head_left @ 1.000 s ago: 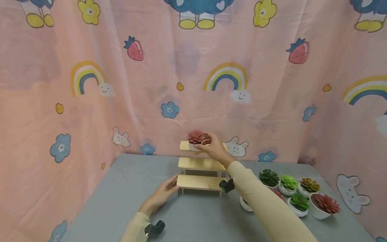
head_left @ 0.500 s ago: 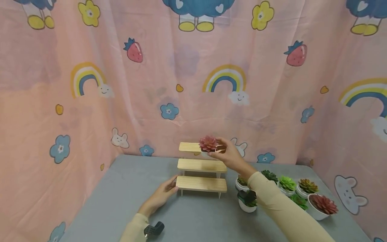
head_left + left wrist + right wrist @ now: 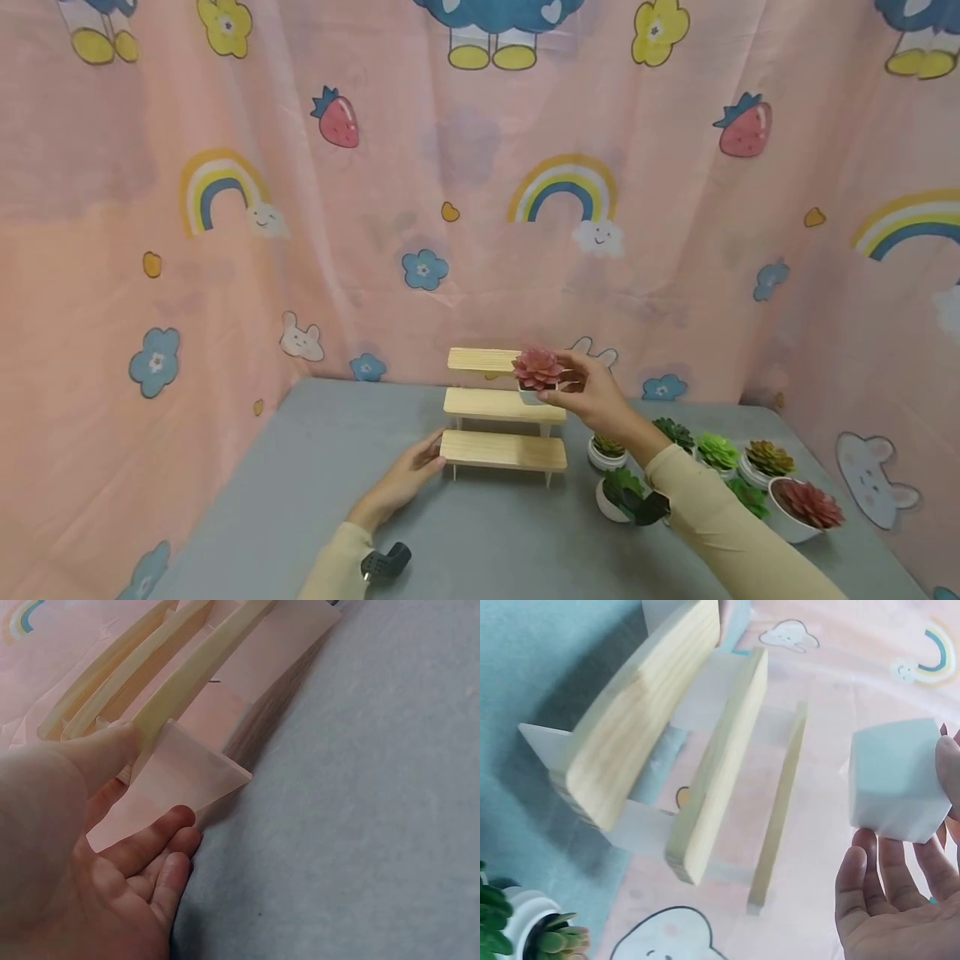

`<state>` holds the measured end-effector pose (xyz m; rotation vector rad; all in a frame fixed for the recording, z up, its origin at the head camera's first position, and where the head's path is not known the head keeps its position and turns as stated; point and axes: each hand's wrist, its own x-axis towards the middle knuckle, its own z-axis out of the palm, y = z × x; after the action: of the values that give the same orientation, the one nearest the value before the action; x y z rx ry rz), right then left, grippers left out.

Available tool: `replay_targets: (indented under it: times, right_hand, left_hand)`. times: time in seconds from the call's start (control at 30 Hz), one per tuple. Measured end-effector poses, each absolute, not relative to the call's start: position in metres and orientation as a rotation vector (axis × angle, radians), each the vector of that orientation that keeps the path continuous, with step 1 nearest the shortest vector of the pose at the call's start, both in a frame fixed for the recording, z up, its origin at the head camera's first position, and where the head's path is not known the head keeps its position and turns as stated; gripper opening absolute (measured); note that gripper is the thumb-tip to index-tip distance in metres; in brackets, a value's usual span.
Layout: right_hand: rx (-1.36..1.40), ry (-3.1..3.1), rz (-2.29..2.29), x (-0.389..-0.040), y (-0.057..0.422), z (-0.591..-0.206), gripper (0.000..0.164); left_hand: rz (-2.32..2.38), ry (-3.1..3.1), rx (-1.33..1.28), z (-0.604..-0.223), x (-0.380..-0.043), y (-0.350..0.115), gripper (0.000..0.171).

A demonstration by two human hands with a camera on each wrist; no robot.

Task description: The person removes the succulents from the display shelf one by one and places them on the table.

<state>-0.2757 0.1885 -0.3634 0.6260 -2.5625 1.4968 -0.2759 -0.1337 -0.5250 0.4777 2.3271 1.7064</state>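
Note:
My right hand (image 3: 596, 396) holds a pink potted succulent (image 3: 537, 369) by its white pot, in the air before the right end of the top shelf. In the right wrist view, fingers and thumb grip the pot (image 3: 896, 780), apart from the shelves. The three-tier wooden display stand (image 3: 502, 450) has pale wooden shelves on translucent side supports. At its left end, my left hand (image 3: 401, 479) grips the lowest shelf. The left wrist view shows the thumb on the shelf end and the curled fingers beside the side support (image 3: 169, 787).
Several potted succulents stand on the grey table (image 3: 300, 500) at the right, among them a large red one (image 3: 806, 508) and a bright green one (image 3: 717, 451). Two more, one green (image 3: 618, 492) and one olive (image 3: 607, 450), sit nearer the stand. A pink patterned curtain (image 3: 480, 317) hangs behind.
The right hand has carried the pink succulent rightward and slightly down, from the top shelf's left part to before its right end. The left hand has stayed at the stand.

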Motion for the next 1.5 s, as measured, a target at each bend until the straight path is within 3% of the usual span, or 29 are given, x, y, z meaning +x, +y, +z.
replay_targets:
  times: [1.5]
  right_hand:
    - [0.543,-2.572,1.543,-0.214,0.269,-0.414,0.056]
  left_hand:
    - [1.704,2.325,0.449,-0.522,-0.277,-0.134,0.065]
